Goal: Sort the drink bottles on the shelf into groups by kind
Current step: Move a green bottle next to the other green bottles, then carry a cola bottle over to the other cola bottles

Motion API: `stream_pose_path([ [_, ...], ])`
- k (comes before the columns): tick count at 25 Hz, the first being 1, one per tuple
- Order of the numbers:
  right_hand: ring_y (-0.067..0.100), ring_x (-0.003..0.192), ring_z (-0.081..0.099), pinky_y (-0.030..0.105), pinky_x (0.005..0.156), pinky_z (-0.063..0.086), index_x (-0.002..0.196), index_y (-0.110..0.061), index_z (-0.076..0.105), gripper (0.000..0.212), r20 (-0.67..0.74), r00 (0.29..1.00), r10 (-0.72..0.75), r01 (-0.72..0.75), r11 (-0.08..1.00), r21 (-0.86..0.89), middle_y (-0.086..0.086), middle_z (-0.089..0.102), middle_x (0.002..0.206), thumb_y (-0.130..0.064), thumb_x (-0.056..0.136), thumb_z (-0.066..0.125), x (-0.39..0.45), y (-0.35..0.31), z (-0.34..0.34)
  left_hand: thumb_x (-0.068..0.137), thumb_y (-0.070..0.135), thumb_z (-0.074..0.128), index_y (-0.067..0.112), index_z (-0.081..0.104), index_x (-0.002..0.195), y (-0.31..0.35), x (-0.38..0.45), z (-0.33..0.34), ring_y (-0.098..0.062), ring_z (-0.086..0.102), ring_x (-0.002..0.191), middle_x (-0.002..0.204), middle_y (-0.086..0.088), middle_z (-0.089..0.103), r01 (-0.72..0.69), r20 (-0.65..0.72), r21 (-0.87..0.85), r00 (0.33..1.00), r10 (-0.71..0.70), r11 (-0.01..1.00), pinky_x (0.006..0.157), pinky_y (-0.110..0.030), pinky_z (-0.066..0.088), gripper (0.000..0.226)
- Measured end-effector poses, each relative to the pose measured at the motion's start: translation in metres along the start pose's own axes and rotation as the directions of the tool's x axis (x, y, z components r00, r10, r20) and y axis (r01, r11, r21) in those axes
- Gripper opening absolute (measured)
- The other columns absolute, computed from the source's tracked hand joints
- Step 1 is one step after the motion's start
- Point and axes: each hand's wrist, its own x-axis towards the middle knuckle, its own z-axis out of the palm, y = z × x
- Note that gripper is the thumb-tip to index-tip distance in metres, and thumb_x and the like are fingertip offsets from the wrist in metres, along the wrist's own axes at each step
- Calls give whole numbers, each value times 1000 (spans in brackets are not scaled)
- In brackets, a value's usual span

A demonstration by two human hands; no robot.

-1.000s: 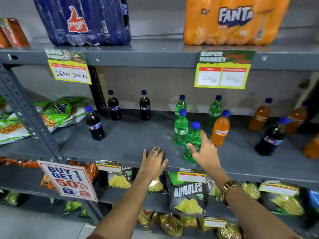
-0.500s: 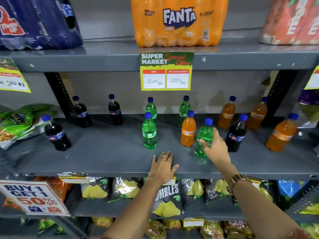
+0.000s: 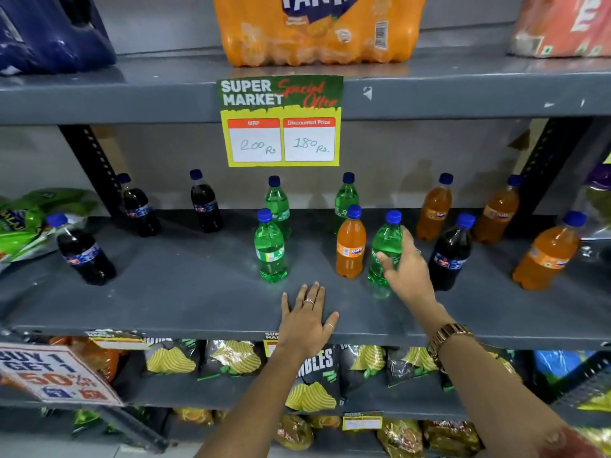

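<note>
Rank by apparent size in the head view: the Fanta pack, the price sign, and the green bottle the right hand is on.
1. Fanta pack, cut off at the top.
2. Price sign.
3. Green bottle, smallest though nearest the camera.

My left hand [image 3: 305,320] lies flat on the shelf's [image 3: 185,292] front edge. At one o'clock from it, my right hand [image 3: 405,271] wraps a bottle [image 3: 385,249], with another bottle [image 3: 351,246] just beside at its nine o'clock.

Blue-capped green bottle [image 3: 385,249] stands upright on the grey shelf [image 3: 185,292], just beside an upright orange bottle [image 3: 351,246].
</note>
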Motion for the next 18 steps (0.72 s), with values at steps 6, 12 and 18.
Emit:
stream_pose_path([
  [6, 43, 107, 47, 49, 91, 38, 111, -1, 49, 31, -439, 888, -139, 114, 990, -82, 25, 55, 118, -14, 83, 56, -14, 14, -14, 97, 49, 21, 15, 4, 148, -2, 2, 2, -19, -3, 146, 159, 0, 1, 2, 17, 24, 1000, -2, 1000, 116, -52, -6, 63],
  [12, 45, 112, 41, 51, 90, 39, 117, 0, 39, 48, -587, 804, 99, -150, 988, -39, 25, 43, 129, -10, 77, 64, -6, 31, -32, 98, 48, 20, 17, 5, 148, -2, 3, 6, -18, -3, 146, 159, 1, 3, 10, -10, 25, 1000, -10, 1000, 116, -52, -5, 61],
  [18, 43, 120, 43, 52, 96, 40, 136, -12, 22, 68, -427, 877, 220, -205, 975, 82, 21, 43, 136, -19, 82, 63, 0, 42, -34, 97, 48, 21, 17, 5, 148, -1, 5, 6, -19, -3, 146, 159, 1, 3, 7, -7, 22, 1000, -7, 1000, 115, -52, -5, 61],
])
